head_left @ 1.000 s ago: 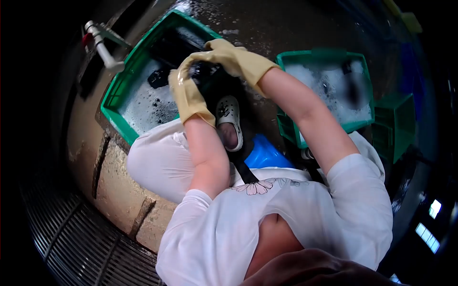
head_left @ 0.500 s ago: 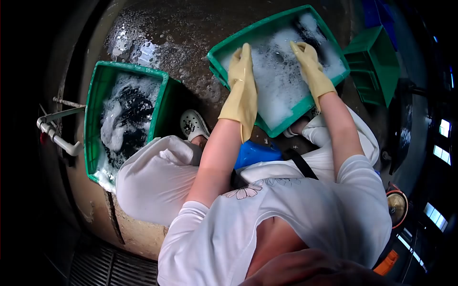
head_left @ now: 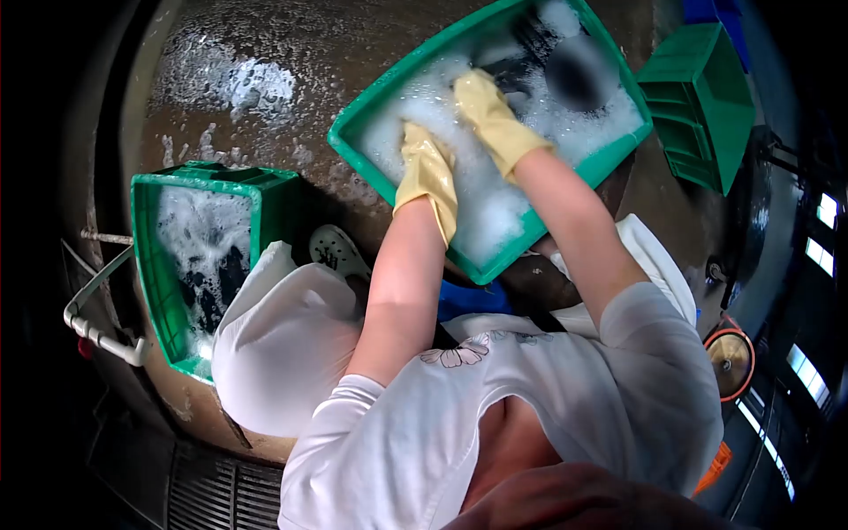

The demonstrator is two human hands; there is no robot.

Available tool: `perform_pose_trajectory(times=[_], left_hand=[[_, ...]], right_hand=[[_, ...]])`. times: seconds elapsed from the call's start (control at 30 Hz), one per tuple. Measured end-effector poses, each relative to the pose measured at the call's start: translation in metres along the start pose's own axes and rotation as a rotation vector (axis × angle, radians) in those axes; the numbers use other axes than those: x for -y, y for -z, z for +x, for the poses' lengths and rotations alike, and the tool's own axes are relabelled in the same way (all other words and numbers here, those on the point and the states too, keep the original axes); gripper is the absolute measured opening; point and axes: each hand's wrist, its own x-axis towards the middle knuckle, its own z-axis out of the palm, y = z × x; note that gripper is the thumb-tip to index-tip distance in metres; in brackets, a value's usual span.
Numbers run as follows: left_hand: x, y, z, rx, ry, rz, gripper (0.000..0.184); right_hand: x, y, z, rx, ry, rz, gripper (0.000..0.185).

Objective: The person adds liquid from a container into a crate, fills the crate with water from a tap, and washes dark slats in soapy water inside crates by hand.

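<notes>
Both my hands wear cream rubber gloves and reach into a large green tub (head_left: 495, 268) filled with white suds (head_left: 499, 225). My left hand (head_left: 427, 166) dips into the foam near the tub's left side, its fingers hidden. Further right, my right hand (head_left: 495, 119) also has its fingers sunk in the suds, beside dark items (head_left: 508, 75) that show through the foam. A blurred, dark rounded thing (head_left: 579, 75) lies right of that hand. Whether either hand grips anything below the foam, I cannot tell.
A second green tub (head_left: 259, 216) at the left holds foam and dark material. Right of the big tub stands another green bin (head_left: 698, 106). White pipes (head_left: 106, 340) rise at the left edge. The floor (head_left: 291, 146) is wet and soapy.
Both gloved hands, held above the foam before, have gone down into it, and the right one has moved left. The blurred dark rounded thing now shows at the right. The view has shifted.
</notes>
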Motion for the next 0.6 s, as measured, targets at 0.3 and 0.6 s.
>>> perform_pose_trajectory(times=[0.3,0.6], left_hand=[[-0.014,-0.019,-0.016,0.182,0.006,-0.071,0.067],[-0.017,-0.029,-0.023,0.254,0.084,-0.110,0.067]], right_hand=[[0.042,0.034,-0.055,-0.329,0.160,0.184,0.095],[0.024,0.022,-0.052,-0.526,0.418,0.152,0.072]])
